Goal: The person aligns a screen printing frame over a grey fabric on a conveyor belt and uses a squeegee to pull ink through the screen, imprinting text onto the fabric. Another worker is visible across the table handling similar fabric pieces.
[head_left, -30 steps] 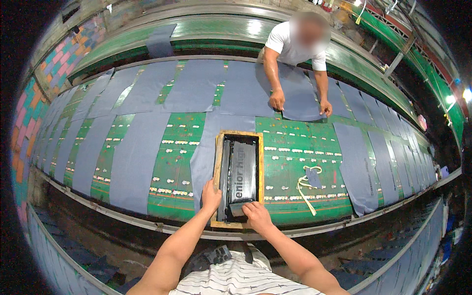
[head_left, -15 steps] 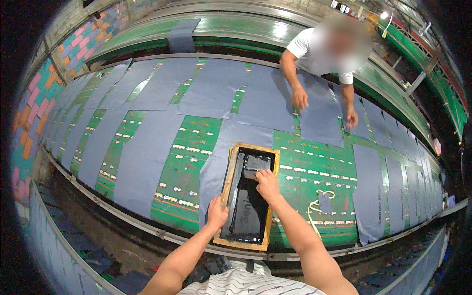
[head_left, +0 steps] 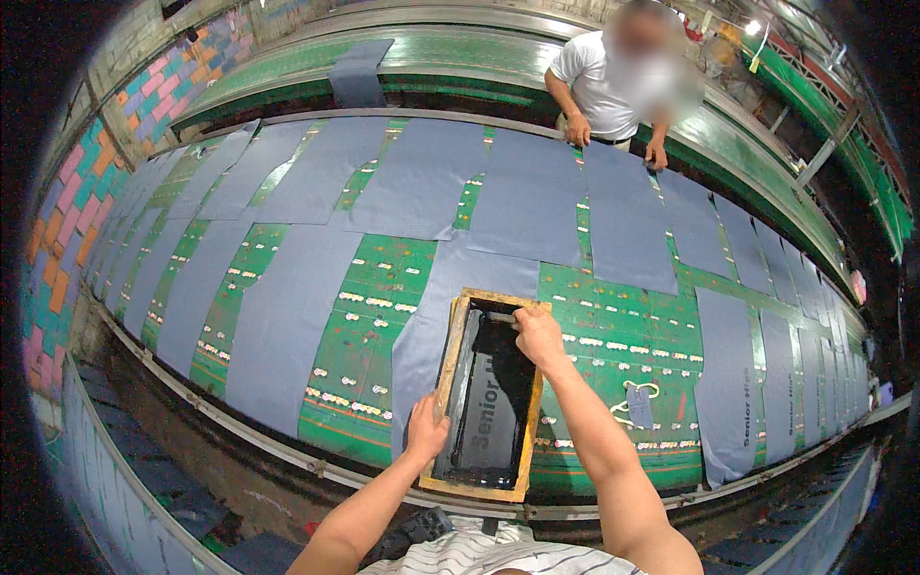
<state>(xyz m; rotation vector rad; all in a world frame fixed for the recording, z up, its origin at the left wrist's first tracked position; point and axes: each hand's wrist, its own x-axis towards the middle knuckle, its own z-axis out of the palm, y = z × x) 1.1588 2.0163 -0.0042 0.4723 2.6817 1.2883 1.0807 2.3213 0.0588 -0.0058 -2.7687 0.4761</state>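
A wooden-framed printing screen (head_left: 524, 460) lies on a blue-grey fabric panel (head_left: 419, 355) near the table's front edge. Black ink lines its inside, and lettering shows through the mesh. My left hand (head_left: 427, 429) is closed on the frame's left side rail. At the far end of the screen, my right hand (head_left: 539, 335) grips a squeegee (head_left: 499, 318); its blade is mostly hidden in the dark ink and shadow.
Rows of blue-grey fabric panels (head_left: 278, 326) cover much of the long green table (head_left: 613, 297). Printed panels (head_left: 725, 383) lie to the right. A fabric scrap with pale cord (head_left: 639, 407) sits beside the screen. Across the table stands a co-worker (head_left: 613, 96), hands at the far edge.
The squeegee has tilted up at the screen's far end, baring more of the lettering. My left hand keeps to the rail. The co-worker has straightened and drawn both hands back to the far edge.
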